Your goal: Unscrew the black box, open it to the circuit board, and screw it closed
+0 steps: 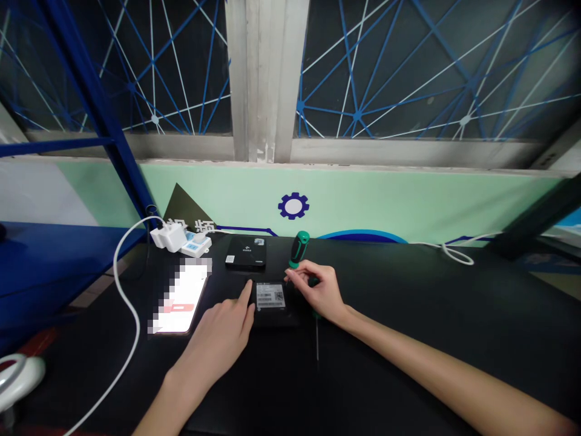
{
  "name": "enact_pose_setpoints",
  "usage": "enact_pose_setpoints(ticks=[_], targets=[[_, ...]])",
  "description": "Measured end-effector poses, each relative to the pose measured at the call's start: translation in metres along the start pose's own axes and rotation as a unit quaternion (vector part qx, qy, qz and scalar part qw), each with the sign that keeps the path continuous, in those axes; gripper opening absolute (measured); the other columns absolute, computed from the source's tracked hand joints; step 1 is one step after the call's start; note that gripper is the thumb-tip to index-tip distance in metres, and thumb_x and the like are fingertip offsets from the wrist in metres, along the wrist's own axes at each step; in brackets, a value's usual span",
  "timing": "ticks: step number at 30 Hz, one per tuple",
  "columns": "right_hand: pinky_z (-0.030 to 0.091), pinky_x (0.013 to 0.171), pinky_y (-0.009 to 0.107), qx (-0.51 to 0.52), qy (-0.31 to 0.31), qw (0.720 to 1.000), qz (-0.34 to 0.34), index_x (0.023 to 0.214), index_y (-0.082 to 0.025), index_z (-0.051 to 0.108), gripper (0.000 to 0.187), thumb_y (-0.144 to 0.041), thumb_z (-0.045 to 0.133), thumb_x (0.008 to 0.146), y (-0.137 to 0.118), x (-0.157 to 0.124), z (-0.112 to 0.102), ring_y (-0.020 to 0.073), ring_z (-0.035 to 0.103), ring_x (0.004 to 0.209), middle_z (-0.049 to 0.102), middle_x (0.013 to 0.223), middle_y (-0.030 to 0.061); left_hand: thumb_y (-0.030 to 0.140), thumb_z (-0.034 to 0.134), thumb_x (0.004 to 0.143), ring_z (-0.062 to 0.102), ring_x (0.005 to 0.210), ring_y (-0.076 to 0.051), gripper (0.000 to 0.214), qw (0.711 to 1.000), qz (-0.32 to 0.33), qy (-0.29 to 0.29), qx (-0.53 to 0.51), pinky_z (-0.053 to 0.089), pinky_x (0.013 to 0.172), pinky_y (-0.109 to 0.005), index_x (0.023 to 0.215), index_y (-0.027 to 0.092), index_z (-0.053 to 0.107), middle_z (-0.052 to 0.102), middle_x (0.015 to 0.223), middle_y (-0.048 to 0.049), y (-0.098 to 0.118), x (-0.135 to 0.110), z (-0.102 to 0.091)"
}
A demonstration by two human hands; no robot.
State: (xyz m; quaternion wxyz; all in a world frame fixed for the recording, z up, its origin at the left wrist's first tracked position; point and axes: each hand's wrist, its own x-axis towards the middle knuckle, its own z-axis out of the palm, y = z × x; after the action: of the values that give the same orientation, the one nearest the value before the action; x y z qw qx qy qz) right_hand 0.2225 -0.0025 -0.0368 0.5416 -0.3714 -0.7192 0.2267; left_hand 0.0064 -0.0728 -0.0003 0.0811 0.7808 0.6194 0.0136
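Note:
A flat black box (290, 318) with a white printed label (270, 297) lies on the black table. My left hand (227, 327) rests along its left side, index finger stretched to the far left corner and thumb apart at the near left edge. My right hand (322, 290) is closed on a screwdriver (299, 248) with a green and black handle, held nearly upright above the box's far right corner. Its tip is hidden by my fingers. Beneath my right hand lies a second screwdriver (317, 339), its thin shaft pointing towards me and its green handle mostly covered.
Behind the labelled box sits another black box (246, 252). At left are a lit phone (181, 297), partly pixelated, and a white power strip (196, 244) with a charger (170, 236). A white cable (136, 315) curves down the left. The wall (363, 200) borders the far edge.

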Motion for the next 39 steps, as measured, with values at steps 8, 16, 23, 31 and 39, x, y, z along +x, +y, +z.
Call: enact_pose_setpoints(ticks=[8, 16, 23, 31, 39], targets=[[0.042, 0.048, 0.023, 0.003, -0.009, 1.000, -0.009, 0.086, -0.016, 0.072, 0.017, -0.029, 0.065, 0.092, 0.0009, 0.0001, -0.0015, 0.0100, 0.049, 0.047, 0.074, 0.070, 0.0043, 0.034, 0.028, 0.106, 0.071, 0.090, -0.030, 0.055, 1.000, -0.007, -0.009, -0.001, 0.048, 0.074, -0.035, 0.159, 0.021, 0.025, 0.072, 0.098, -0.0108, 0.0010, -0.0008, -0.0014], [0.042, 0.049, 0.024, 0.017, -0.013, 1.000, -0.015, 0.087, -0.016, 0.074, 0.018, -0.028, 0.064, 0.093, 0.0026, -0.0014, -0.0021, 0.0111, 0.052, 0.048, 0.075, 0.071, 0.0051, 0.033, 0.028, 0.106, 0.070, 0.087, -0.028, 0.055, 1.000, -0.004, -0.011, -0.006, 0.046, 0.071, -0.034, 0.159, 0.019, 0.025, 0.072, 0.095, -0.0110, 0.0016, -0.0009, -0.0028], [0.041, 0.048, 0.023, 0.005, 0.000, 1.000, -0.013, 0.074, -0.017, 0.068, 0.019, -0.028, 0.068, 0.090, 0.0004, 0.0001, -0.0004, 0.0107, 0.050, 0.048, 0.072, 0.066, 0.0034, 0.033, 0.027, 0.106, 0.070, 0.087, -0.028, 0.055, 1.000, -0.003, -0.009, -0.002, 0.046, 0.071, -0.034, 0.159, 0.019, 0.026, 0.072, 0.096, -0.0112, 0.0017, -0.0017, -0.0034], [0.040, 0.047, 0.023, -0.004, 0.011, 1.000, -0.002, 0.072, -0.017, 0.067, 0.023, -0.033, 0.070, 0.089, 0.0026, -0.0006, 0.0007, 0.0105, 0.048, 0.047, 0.066, 0.059, 0.0016, 0.034, 0.027, 0.105, 0.070, 0.085, -0.029, 0.056, 1.000, -0.005, -0.009, 0.000, 0.047, 0.070, -0.035, 0.159, 0.019, 0.025, 0.072, 0.094, -0.0107, 0.0020, -0.0007, -0.0035], [0.041, 0.047, 0.023, -0.002, 0.015, 1.000, 0.009, 0.076, -0.016, 0.068, 0.023, -0.036, 0.070, 0.088, 0.0018, 0.0008, 0.0004, 0.0101, 0.048, 0.047, 0.069, 0.063, 0.0028, 0.039, 0.026, 0.106, 0.070, 0.090, -0.029, 0.057, 1.000, -0.001, -0.008, -0.015, 0.048, 0.073, -0.035, 0.159, 0.018, 0.026, 0.073, 0.099, -0.0117, 0.0011, -0.0017, -0.0022]])
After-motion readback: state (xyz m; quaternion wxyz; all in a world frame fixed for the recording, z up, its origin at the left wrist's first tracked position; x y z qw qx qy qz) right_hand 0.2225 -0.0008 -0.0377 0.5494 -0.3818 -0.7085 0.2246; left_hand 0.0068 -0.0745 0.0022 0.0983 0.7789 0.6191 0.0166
